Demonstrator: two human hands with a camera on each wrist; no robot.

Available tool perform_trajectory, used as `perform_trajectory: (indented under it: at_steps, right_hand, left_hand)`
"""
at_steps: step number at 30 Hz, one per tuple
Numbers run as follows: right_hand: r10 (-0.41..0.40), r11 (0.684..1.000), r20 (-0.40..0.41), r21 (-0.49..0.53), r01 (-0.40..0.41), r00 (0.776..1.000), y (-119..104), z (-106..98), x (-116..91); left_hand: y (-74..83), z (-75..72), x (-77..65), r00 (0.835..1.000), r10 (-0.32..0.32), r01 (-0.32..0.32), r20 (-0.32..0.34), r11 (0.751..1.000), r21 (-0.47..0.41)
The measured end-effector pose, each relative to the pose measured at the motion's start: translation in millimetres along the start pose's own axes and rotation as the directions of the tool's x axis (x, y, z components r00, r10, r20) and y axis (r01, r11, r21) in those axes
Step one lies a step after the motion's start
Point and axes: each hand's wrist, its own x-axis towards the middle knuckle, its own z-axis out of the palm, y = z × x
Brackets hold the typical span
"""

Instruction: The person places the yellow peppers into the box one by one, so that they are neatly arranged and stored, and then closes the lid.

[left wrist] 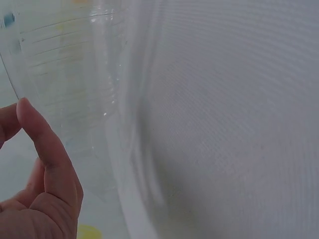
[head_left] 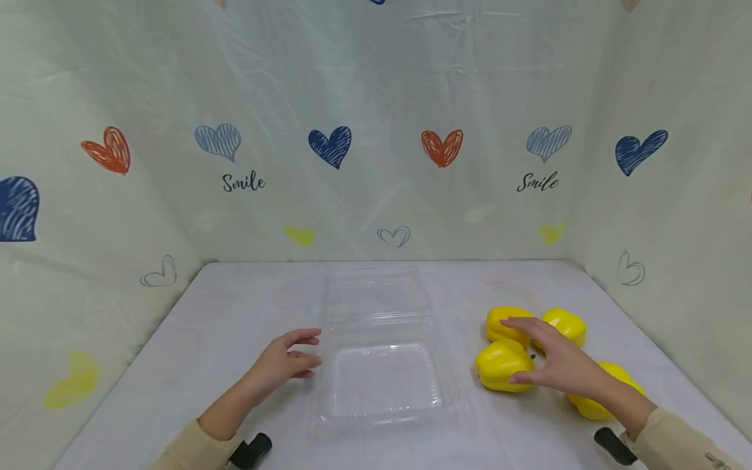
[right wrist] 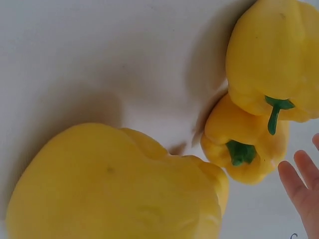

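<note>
An opened clear plastic clamshell box [head_left: 388, 416] lies on the table, its lid [head_left: 376, 299] folded back to the far side. Beside the box's left edge is my left hand [head_left: 279, 364], fingers loosely bent and holding nothing; the left wrist view has its thumb and fingers [left wrist: 52, 154] near the clear plastic. To the right, my right hand [head_left: 564, 362] spreads over a yellow bell pepper [head_left: 499, 367], thumb and fingers apart. In the right wrist view, green stems show on two peppers [right wrist: 274, 55], and the fingers [right wrist: 291, 181] are extended beside them.
Around the right hand lie more yellow bell peppers: one behind [head_left: 506, 320], one farther right [head_left: 566, 325], and one partly hidden under the forearm [head_left: 623, 375]. A white cloth covers the table [head_left: 247, 300]. A curtain [head_left: 388, 78] printed with hearts encloses the back and sides.
</note>
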Motion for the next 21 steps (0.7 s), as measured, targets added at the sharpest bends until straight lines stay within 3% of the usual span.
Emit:
perform_trajectory:
  at_steps: [14,21]
  right_hand:
    - [-0.034,0.999,0.07,-0.031,0.036,0.997,-1.4,2.4,-3.1]
    - [0.016,0.999,0.139,-0.034,-0.012,0.99,1.1,1.3,-4.4]
  left_hand:
    - [-1.7,1.8,4.4,0.999,0.033,-0.032,0.005,0.995,-0.098]
    - [-3.5,2.7,3.1,1.0,0.03,-0.03,-0.002,0.994,-0.105]
